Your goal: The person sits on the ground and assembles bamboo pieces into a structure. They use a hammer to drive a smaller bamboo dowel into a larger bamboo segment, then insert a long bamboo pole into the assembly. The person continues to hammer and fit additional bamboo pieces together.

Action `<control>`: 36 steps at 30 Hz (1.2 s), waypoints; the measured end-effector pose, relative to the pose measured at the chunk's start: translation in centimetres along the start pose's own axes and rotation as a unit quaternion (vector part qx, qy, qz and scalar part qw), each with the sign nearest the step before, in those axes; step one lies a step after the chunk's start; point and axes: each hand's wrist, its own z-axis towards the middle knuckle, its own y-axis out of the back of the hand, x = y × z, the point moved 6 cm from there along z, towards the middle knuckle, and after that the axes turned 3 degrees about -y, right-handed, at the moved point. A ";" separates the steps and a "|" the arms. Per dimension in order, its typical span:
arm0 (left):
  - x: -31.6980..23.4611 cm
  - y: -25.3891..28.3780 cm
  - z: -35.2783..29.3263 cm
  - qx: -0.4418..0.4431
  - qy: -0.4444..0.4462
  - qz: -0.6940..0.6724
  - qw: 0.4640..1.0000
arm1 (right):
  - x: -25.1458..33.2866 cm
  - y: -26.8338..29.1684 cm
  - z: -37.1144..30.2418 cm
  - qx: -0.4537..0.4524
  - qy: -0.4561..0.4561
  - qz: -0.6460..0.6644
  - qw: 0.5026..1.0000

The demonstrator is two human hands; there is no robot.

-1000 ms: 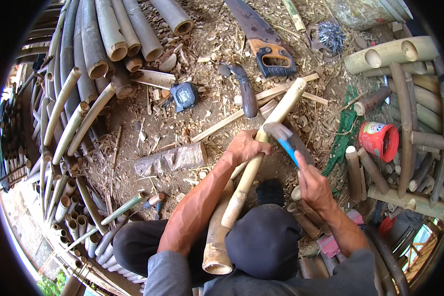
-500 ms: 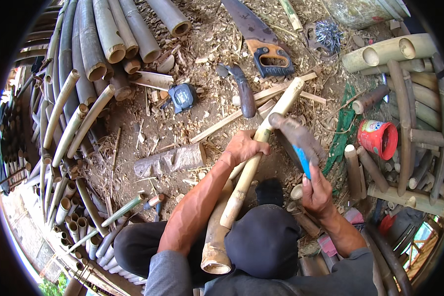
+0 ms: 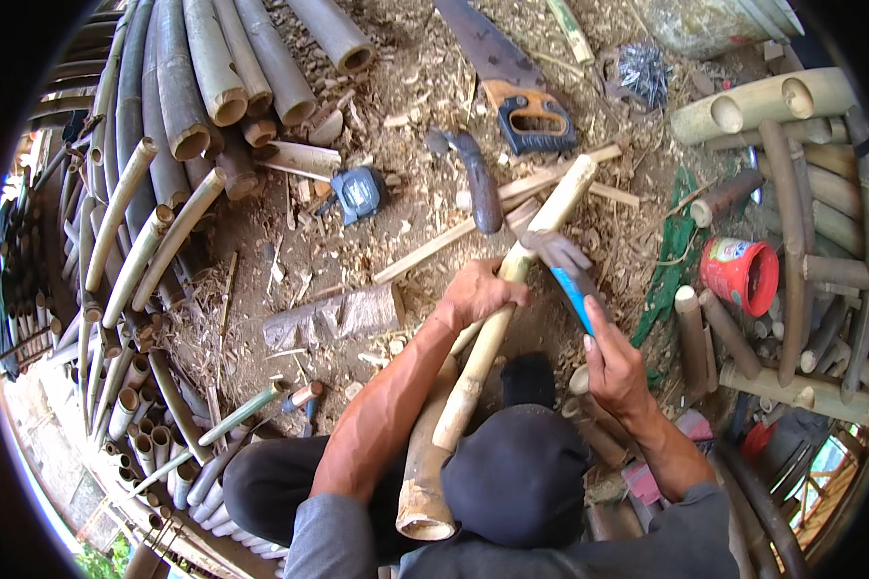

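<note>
My left hand (image 3: 483, 292) is wrapped round a slim, pale bamboo pole (image 3: 468, 391) that slants from my knees up to the right. In my right hand (image 3: 616, 365) is a claw hammer (image 3: 572, 280) with a blue handle. Its metal head meets the pole just above my left hand. Beneath the pole's lower end lies a thicker bamboo piece (image 3: 423, 482), its cut end facing me. My dark-clad knees (image 3: 517, 473) are bent on both sides of it.
Beyond the pole lie a handsaw (image 3: 512, 82), a dark-handled blade (image 3: 475, 179) and a tape measure (image 3: 359, 193). Thick bamboo poles (image 3: 208, 68) stack at left. A red tub (image 3: 741, 275) stands at right near a bamboo frame (image 3: 792, 251). Wood chips litter the ground.
The hammer, blurred in motion before, has shifted slightly left and its head now shows sharply against the pole. My left hand keeps its grip in the same place.
</note>
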 end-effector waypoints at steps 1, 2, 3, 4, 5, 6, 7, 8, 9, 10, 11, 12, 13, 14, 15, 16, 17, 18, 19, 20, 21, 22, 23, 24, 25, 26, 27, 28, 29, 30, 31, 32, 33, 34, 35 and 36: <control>0.2 -0.1 -0.2 0.006 0.011 0.007 1.000 | 0.8 0.4 -0.2 -0.023 0.007 0.002 1.000; 0.3 0.0 -0.3 0.012 0.021 0.013 1.000 | 1.2 0.6 -0.5 -0.047 0.013 0.003 0.999; -0.2 0.1 -0.4 0.016 0.026 0.022 0.999 | 1.3 0.4 -0.8 -0.071 0.041 -0.004 0.997; -0.3 0.2 -0.3 0.012 0.016 0.027 0.999 | 0.7 -0.1 -0.5 -0.017 0.005 -0.015 1.000; -0.1 0.1 -0.1 0.008 0.007 0.031 0.999 | -0.2 -0.5 -0.2 0.036 -0.032 -0.025 0.999; -0.1 0.2 0.1 0.004 -0.004 0.036 0.999 | -1.1 -0.9 0.1 0.089 -0.066 -0.035 0.993; 0.1 0.2 0.0 -0.003 -0.008 0.030 1.000 | -0.9 -0.4 0.5 0.044 -0.019 -0.019 0.999; 0.1 0.4 0.4 -0.005 -0.008 0.035 0.999 | -0.6 0.0 0.7 0.009 -0.010 -0.009 1.000; -0.3 0.4 0.2 -0.004 -0.001 0.038 0.999 | 0.4 0.5 0.7 -0.021 -0.007 0.003 1.000; -0.4 0.3 0.0 -0.002 0.005 0.041 0.999 | 0.4 0.3 0.5 -0.015 -0.011 0.000 1.000; -0.1 0.1 -0.2 0.004 0.010 0.025 1.000 | 0.3 0.1 0.1 -0.008 -0.016 -0.002 1.000; -0.1 0.1 -0.1 0.004 0.006 0.027 1.000 | 0.3 0.1 -0.2 -0.003 -0.019 -0.006 1.000; 0.1 0.1 0.1 0.003 0.003 0.030 1.000 | -0.3 -0.3 0.0 0.053 -0.046 -0.021 0.997; 0.2 0.0 0.2 0.002 0.000 0.032 0.999 | -1.1 -0.7 0.1 0.108 -0.073 -0.035 0.991; 0.3 0.0 0.3 0.000 -0.003 0.025 1.000 | -1.4 -0.5 0.7 0.074 -0.053 0.013 0.996; 0.5 -0.1 0.4 -0.001 -0.007 0.018 1.000 | -1.1 0.0 0.8 0.039 -0.035 0.015 0.999; 0.6 -0.1 0.5 -0.003 -0.010 0.012 1.000 | -0.4 0.5 0.9 0.004 -0.017 0.017 1.000; -0.4 0.3 0.5 -0.003 0.008 0.023 1.000 | -0.4 0.6 1.1 0.004 -0.017 0.008 1.000; -0.5 0.2 0.2 0.000 0.011 0.031 0.999 | -0.3 0.5 0.6 0.009 -0.025 0.002 1.000; -0.4 0.1 0.1 0.003 0.013 0.039 0.999 | -0.1 0.3 -0.1 0.017 -0.034 -0.003 0.999; -0.3 0.2 0.2 0.000 0.004 0.035 0.999 | -0.7 -0.1 0.2 0.067 -0.059 -0.021 0.996; 0.1 0.1 0.4 -0.003 -0.006 0.030 1.000 | -1.0 -0.5 0.3 0.116 -0.084 -0.039 0.989; 0.3 0.0 0.4 -0.005 -0.016 0.025 1.000 | -0.5 0.0 0.8 0.079 -0.059 -0.026 0.995; 0.5 -0.2 -0.4 -0.021 -0.030 0.057 0.998 | -0.3 0.2 0.9 0.045 -0.036 -0.010 0.998; 0.5 -0.1 0.0 -0.018 -0.019 0.048 0.999 | 0.0 0.5 1.0 0.011 -0.013 0.005 1.000; 0.6 0.0 0.5 -0.016 -0.008 0.038 0.999 | 0.0 0.7 1.0 -0.008 -0.010 0.008 1.000; -0.2 0.2 0.1 -0.010 0.000 0.045 0.999 | 0.4 0.8 0.4 -0.022 -0.016 0.014 1.000; -0.1 0.1 0.1 -0.009 -0.003 0.041 0.999 | -0.2 0.3 0.4 0.035 -0.049 -0.005 0.998; 0.2 -0.1 0.1 -0.009 -0.007 0.037 0.999 | -1.0 -0.2 0.1 0.092 -0.081 -0.023 0.992; 0.0 -0.1 0.3 -0.010 -0.015 0.034 0.999 | -1.6 -0.6 0.1 0.145 -0.110 -0.042 0.982; -0.2 0.0 0.6 -0.018 -0.016 0.039 0.999 | -1.2 0.0 0.6 0.100 -0.080 -0.027 0.991; -0.3 0.2 0.9 -0.018 -0.020 0.041 0.999 | -0.6 0.5 1.1 0.055 -0.048 -0.012 0.997; -0.2 0.1 0.6 -0.014 -0.015 0.039 0.999 | 0.0 0.8 0.9 0.017 -0.024 0.006 1.000; -0.1 0.0 0.2 -0.010 -0.010 0.038 0.999 | 0.5 1.1 0.6 -0.022 0.000 0.023 0.999; 0.1 0.0 0.0 -0.007 0.003 0.039 0.999 | 0.9 1.0 -0.2 -0.029 -0.006 0.018 0.999; 0.1 -0.1 0.1 -0.007 0.000 0.040 0.999 | 0.5 0.5 -0.1 0.028 -0.035 0.001 0.999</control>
